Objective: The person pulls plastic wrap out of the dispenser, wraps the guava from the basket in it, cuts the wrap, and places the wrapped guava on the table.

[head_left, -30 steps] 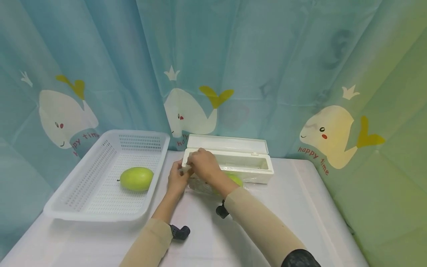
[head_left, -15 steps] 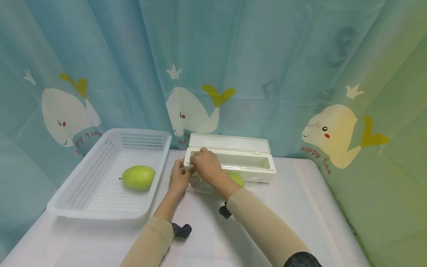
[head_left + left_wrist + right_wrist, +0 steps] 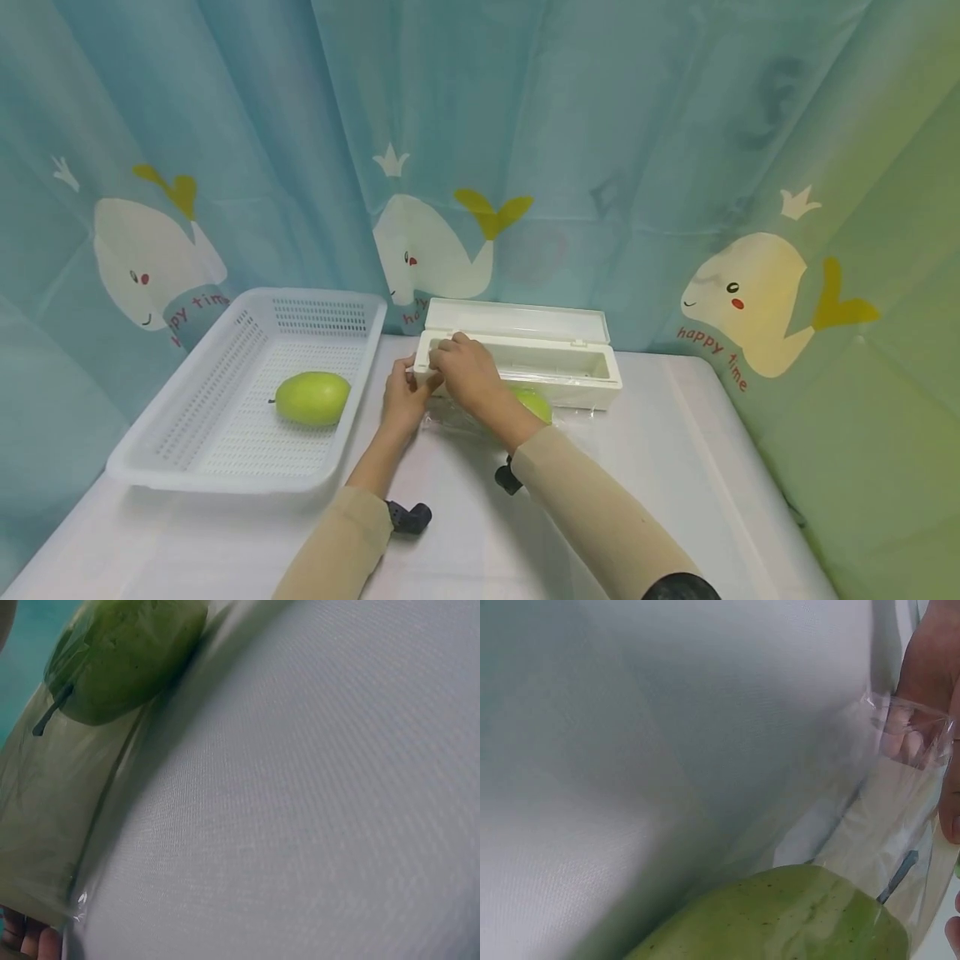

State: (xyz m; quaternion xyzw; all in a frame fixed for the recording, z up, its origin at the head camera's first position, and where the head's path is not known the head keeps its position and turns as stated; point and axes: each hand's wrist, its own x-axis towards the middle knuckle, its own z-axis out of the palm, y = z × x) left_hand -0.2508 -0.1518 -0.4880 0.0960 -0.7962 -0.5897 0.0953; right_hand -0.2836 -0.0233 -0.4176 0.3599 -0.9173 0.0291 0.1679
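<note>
beige sleeves (image 3: 607, 508) reach over a white table (image 3: 472, 550), a black camera (image 3: 409, 518) at each wrist. to the left sits a white basket (image 3: 225, 482) with one green mango-shaped fruit (image 3: 312, 398) inside. another green fruit (image 3: 534, 406) lies under clear plastic (image 3: 900, 802), just in front of a white box (image 3: 558, 393). the left hand (image 3: 403, 400) grips the box's left end; the right hand (image 3: 468, 375) bends its fingers over that end, their hold hidden. behind, the lid (image 3: 517, 319) is tipped back before a blue whale-print curtain (image 3: 637, 125).
</note>
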